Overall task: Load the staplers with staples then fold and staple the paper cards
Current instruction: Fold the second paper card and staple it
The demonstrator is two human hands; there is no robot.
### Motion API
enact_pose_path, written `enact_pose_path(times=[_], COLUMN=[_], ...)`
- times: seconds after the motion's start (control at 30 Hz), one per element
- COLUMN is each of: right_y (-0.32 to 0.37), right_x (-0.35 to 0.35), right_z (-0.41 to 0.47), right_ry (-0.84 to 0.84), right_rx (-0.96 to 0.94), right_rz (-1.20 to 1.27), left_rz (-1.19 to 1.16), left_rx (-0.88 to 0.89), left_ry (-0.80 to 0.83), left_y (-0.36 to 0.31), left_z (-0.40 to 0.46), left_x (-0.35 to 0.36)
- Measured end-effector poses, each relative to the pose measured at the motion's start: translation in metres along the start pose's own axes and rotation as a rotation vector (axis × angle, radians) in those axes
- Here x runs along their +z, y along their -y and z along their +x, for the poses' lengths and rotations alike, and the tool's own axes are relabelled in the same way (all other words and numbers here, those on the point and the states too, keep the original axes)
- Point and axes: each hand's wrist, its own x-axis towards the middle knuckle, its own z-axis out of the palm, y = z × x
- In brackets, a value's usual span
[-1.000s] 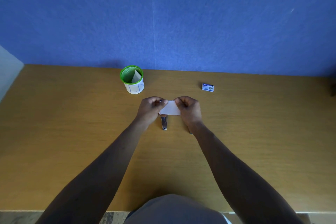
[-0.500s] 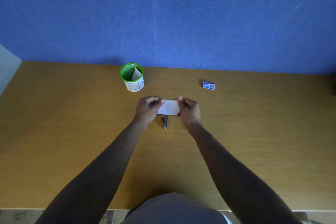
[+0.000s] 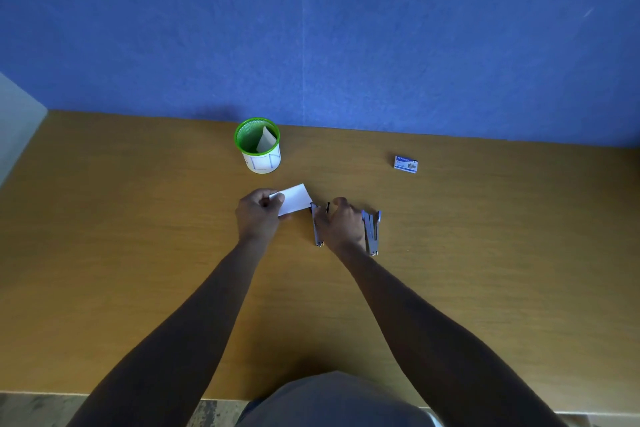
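Against the blue wall (image 3: 381, 28) the wooden bench (image 3: 121, 253) runs the full width of the view, its far edge meeting the wall and its near edge crossing just ahead of the person's body. Wide bare wood lies to the left and to the right of the arms, and a broad strip of it lies between the hands and the near edge.

Toward the back, left of centre, stands a green-rimmed mesh cup (image 3: 258, 146) with a folded card leaning inside it. Well apart to the right, near the wall edge, lies a small blue staple box (image 3: 405, 164).

Near the middle, the left hand (image 3: 259, 215) pinches the left end of a folded white paper card (image 3: 296, 199), its grip closed on the card with thumb on top; the card tilts up to the right, and its right corner comes just beside the head of a stapler.

That left stapler (image 3: 317, 229) lies on the wood, pointing away from the person. The right hand (image 3: 343, 224) rests between the two staplers with fingers curled downward; I cannot tell whether its grip is around anything. A right stapler (image 3: 372, 234) lies just beside that hand's outer edge.
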Motion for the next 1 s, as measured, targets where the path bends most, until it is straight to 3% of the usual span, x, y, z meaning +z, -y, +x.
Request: enact_pose_path(times=[0.23,0.37,0.47,0.63,0.7,0.83,1.0], right_y=[0.001,-0.001,-0.005,-0.02,-0.023,-0.026,-0.025], right_x=[0.01,0.012,0.012,-0.006,-0.015,-0.023,-0.027], right_z=[-0.001,0.0,0.005,0.006,0.002,-0.003,-0.009], right_ry=[0.142,0.1,0.087,0.244,0.335,0.419,0.438], right_rx=[-0.036,-0.037,0.039,0.263,0.278,0.27,0.214], right_rz=[-0.255,-0.197,-0.028,0.721,0.896,1.07,1.081], left_rz=[-0.038,-0.064,-0.105,-0.16,-0.179,-0.168,-0.101], left_rx=[-0.022,-0.037,-0.048,-0.082,-0.087,-0.051,0.01], left_ry=[0.021,0.051,0.059,0.076,0.082,0.119,0.171], left_y=[0.007,0.008,0.006,-0.001,-0.004,-0.009,-0.013], left_z=[0.009,0.008,0.004,-0.001,-0.003,-0.005,-0.009], left_x=[-0.005,-0.005,-0.001,0.008,0.012,0.02,0.027])
